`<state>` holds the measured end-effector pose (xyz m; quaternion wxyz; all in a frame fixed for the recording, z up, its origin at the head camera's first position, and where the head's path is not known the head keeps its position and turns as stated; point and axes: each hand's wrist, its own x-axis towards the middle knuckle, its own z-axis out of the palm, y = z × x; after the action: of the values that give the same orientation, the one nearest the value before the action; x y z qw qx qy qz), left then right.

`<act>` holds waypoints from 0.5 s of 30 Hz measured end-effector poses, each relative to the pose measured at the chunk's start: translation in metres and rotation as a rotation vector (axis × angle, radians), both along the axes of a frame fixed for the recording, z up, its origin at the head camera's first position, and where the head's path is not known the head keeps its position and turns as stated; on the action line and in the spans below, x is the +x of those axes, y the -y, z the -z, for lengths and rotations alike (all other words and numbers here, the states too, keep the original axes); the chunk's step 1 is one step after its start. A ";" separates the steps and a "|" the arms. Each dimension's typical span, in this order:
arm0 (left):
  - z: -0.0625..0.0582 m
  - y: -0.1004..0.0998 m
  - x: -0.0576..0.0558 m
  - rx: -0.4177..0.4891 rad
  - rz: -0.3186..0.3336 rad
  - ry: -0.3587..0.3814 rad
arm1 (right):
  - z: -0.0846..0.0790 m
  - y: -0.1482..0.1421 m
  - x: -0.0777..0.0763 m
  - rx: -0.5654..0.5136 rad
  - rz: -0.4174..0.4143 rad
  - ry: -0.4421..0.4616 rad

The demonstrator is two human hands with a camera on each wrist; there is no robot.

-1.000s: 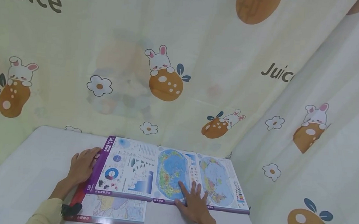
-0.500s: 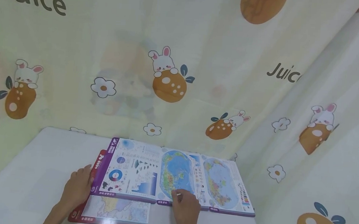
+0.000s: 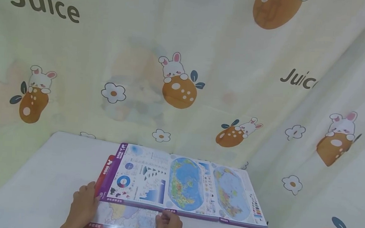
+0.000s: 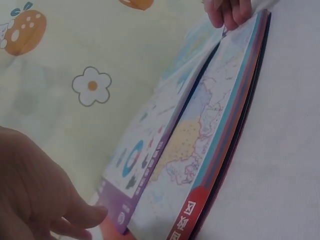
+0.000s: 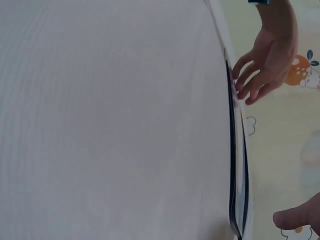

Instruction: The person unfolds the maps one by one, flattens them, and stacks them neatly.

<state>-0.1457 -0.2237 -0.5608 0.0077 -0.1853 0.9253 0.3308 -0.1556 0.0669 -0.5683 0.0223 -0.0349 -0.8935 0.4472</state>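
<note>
A purple-edged map [image 3: 141, 180] lies unfolded along the back of the table, with charts on its left panel and blue maps on the others. Partly under it, at the front left, is a red-edged map [image 3: 118, 214]. In the head view my left hand [image 3: 81, 207] rests against the red map's left edge. My right hand [image 3: 168, 225] has curled fingers at that map's right end. The left wrist view shows several layers in the red map's front edge, with the right hand's fingers [image 4: 235, 12] on its far corner and the left thumb [image 4: 87, 215] close to its near end.
The maps lie on a white-covered table [image 3: 55, 169]. Right behind it hangs a pale curtain [image 3: 135, 73] printed with rabbits, oranges and flowers, and another stretch of curtain [image 3: 304, 210] closes off the right side.
My right hand has moved from the purple-edged map down to the right end of the red-edged one. The left hand has slid lower along the left edge. The head view has shifted slightly.
</note>
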 end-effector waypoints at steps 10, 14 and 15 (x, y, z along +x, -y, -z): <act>-0.007 0.007 -0.002 0.114 -0.070 -0.010 | -0.006 0.009 0.001 -0.130 0.020 0.091; -0.006 0.009 -0.002 0.158 -0.085 -0.036 | -0.008 0.007 -0.003 -0.180 0.027 0.172; -0.006 0.010 -0.002 0.160 -0.085 -0.044 | -0.009 0.006 -0.004 -0.192 0.026 0.194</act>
<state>-0.1481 -0.2332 -0.5551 -0.0119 -0.2160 0.8872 0.4075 -0.1600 0.0605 -0.5598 -0.0619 -0.0914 -0.8440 0.5248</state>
